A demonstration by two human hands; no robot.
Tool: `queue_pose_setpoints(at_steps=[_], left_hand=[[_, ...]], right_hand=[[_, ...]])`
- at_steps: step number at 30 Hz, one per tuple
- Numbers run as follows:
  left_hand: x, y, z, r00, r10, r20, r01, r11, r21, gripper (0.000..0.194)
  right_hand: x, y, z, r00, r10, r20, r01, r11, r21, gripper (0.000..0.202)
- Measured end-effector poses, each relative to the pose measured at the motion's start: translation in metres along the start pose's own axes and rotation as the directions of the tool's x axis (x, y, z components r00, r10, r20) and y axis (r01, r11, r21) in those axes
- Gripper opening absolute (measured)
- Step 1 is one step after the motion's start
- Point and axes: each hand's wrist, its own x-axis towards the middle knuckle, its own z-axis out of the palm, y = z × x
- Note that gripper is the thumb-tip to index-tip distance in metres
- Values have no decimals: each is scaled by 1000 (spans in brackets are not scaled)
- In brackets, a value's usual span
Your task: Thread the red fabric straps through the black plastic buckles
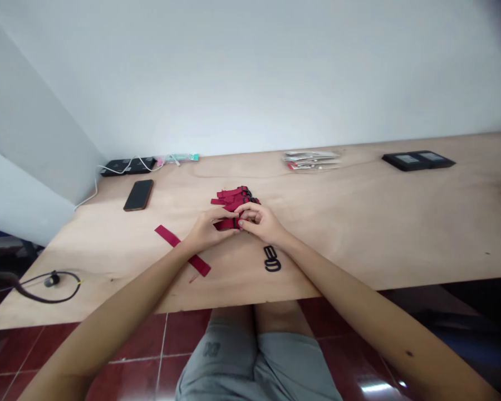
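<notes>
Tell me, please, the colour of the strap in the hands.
The strap is deep red, seen best in the head view.

Pale back wall (254, 78) seen beyond right hand (264, 224); met by side wall (29, 94), left of left hand (205, 229). Light wooden table (371, 223) set under both. Dark red floor tiles (140, 376), pale-grouted, seen below table edge; bright light (376, 387) reflected there, right of right hand.

My right hand (259, 220) could sweep rightward over the wide bare stretch of desk (379, 223), short of the black twin-panel case (418, 160). Straight ahead the piled red straps (232, 194) block me — the packets (311, 160) stand beyond, rightward. My left hand (206, 229) could slip leftward between the phone (137, 195) and the red strip (166, 234) — a fairly open lane.
</notes>
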Motion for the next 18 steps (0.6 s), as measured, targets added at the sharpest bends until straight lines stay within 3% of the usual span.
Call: queue_pose_setpoints(at_steps=[8,14,18], left_hand=[[-1,-2,0,999,38,10,-38,998,46,35],[0,-6,3,986,165,28,-168,972,164,28],[-1,-4,4,992,128,-4,-125,974,191,30]], right_hand=[[-2,-3,2,999,-11,31,12,999,-42,33],[-2,0,6,995,-103,-4,101,984,-150,28],[-1,2,6,993,-111,-41,104,982,-160,24]])
